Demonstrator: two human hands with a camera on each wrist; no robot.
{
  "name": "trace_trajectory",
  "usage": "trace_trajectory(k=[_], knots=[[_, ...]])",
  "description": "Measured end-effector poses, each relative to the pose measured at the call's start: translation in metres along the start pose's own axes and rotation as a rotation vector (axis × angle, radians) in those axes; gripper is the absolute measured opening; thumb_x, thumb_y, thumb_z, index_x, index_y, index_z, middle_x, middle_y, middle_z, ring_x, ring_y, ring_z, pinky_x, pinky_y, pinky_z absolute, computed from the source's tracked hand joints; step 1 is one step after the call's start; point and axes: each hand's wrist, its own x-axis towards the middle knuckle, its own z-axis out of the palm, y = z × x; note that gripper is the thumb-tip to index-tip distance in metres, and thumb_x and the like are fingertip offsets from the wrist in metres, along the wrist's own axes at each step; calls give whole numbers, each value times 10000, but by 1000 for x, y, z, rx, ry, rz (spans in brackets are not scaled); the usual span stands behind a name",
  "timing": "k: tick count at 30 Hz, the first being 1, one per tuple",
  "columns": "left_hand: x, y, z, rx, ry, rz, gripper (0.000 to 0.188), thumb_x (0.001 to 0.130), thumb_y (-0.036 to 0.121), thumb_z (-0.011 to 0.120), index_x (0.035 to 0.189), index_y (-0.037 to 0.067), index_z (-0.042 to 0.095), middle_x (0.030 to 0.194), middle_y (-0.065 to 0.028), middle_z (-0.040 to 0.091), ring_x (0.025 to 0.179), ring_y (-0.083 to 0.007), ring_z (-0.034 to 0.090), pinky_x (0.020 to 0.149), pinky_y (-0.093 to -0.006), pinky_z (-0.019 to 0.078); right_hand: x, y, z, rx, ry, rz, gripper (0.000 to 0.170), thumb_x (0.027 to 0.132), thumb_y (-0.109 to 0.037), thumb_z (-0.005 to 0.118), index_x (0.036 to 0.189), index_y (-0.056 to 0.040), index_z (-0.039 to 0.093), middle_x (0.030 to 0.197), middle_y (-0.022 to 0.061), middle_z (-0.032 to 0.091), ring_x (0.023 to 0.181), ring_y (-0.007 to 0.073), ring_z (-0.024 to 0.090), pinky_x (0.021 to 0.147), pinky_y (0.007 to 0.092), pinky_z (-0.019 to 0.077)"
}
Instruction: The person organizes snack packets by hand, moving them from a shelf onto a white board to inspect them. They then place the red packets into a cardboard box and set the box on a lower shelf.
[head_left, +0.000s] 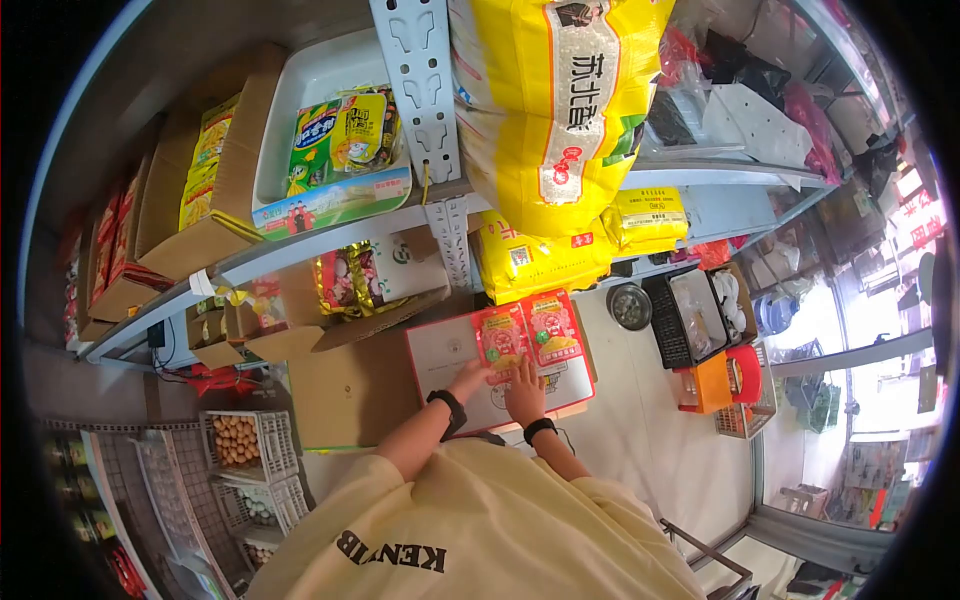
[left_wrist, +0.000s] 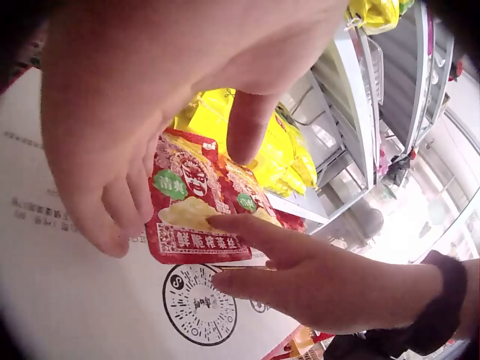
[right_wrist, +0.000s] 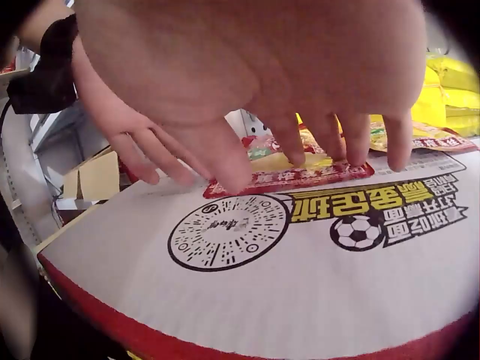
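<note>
Two red snack packets lie side by side on a white cardboard box (head_left: pixel 455 385) with a red border: the left packet (head_left: pixel 500 338) and the right packet (head_left: pixel 553 330). My left hand (head_left: pixel 468 382) is at the lower left of the left packet; in the left wrist view its fingers (left_wrist: pixel 124 199) lie along the packet's side, with the thumb stretched out over the far end. The right hand (head_left: pixel 525 393) reaches in from the other side. Its fingers (right_wrist: pixel 330 139) are spread and extend down to the near edge of the packets. A round printed code (right_wrist: pixel 229 231) shows on the box top.
Large yellow bags (head_left: pixel 545 255) stand just behind the box. Open cardboard (head_left: pixel 335 395) lies to its left. A metal bowl (head_left: pixel 629 306) and a black basket (head_left: pixel 690 315) are on the right. Above, shelving (head_left: pixel 310 235) holds snack boxes. Crates of eggs (head_left: pixel 240 440) stand lower left.
</note>
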Motion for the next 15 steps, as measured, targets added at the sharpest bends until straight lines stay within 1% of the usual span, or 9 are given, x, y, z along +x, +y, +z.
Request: trace_trajectory(k=[1,4,5,7,8,10,11,13,15], knots=[[-5,7,1,-10,3,-35,548,765,325,600,1247,115,447,1031,-56,526,949,-162,487,732,-314,390,1,0,1,1,9,-6,561,734,-164,571,1263,-68,413,1405,173,294,1278,326,313,976,500,306],[-9,20,0,-110,-88,38,674,766,347,605,1346,123,345,1223,-79,471,1141,-197,423,848,-368,353,8,2,5,-20,11,-13,576,743,-172,556,1286,-66,394,1410,170,286,1282,326,302,967,502,316],[-8,21,2,-113,-16,29,592,762,302,605,1273,79,408,1159,-79,516,1069,-180,469,829,-334,377,10,3,7,-29,6,-10,581,747,-175,552,1293,-65,388,1413,169,282,1284,326,299,964,503,320],[-6,23,7,-117,128,11,441,754,211,605,1129,-10,536,1030,-80,606,924,-147,560,793,-267,425,9,-2,-3,-7,-70,28,591,769,-173,512,1327,-66,346,1430,162,249,1304,320,271,992,508,300],[-4,22,8,-116,142,24,434,754,209,605,1124,-7,541,1029,-85,606,927,-148,560,792,-269,426,9,-5,-8,4,-110,45,597,781,-171,492,1344,-66,325,1438,158,233,1314,316,257,1005,510,290],[1,14,6,-114,175,42,419,753,205,605,1114,-2,552,1027,-96,605,933,-149,558,790,-272,427,9,-7,-9,-6,-128,74,594,786,-177,491,1345,-68,324,1443,155,225,1325,312,238,1012,523,275],[10,2,2,-63,165,84,401,752,205,606,1094,-3,563,1004,-97,612,915,-157,565,781,-277,431,9,-8,-9,-10,-139,89,592,788,-180,490,1345,-69,324,1445,153,221,1331,309,228,1015,529,268],[31,-23,-10,38,145,171,367,751,204,609,1052,-4,585,956,-100,624,877,-172,578,763,-289,441,9,-8,-5,-15,-112,98,617,767,-187,536,1335,-68,327,1444,152,225,1326,309,236,1005,535,272],[33,-39,-22,105,261,193,330,747,203,613,1005,-3,602,897,-93,633,833,-175,590,734,-294,453,8,-8,-2,-32,-105,100,643,757,-196,562,1337,-67,316,1446,152,219,1327,307,234,1005,539,266]])
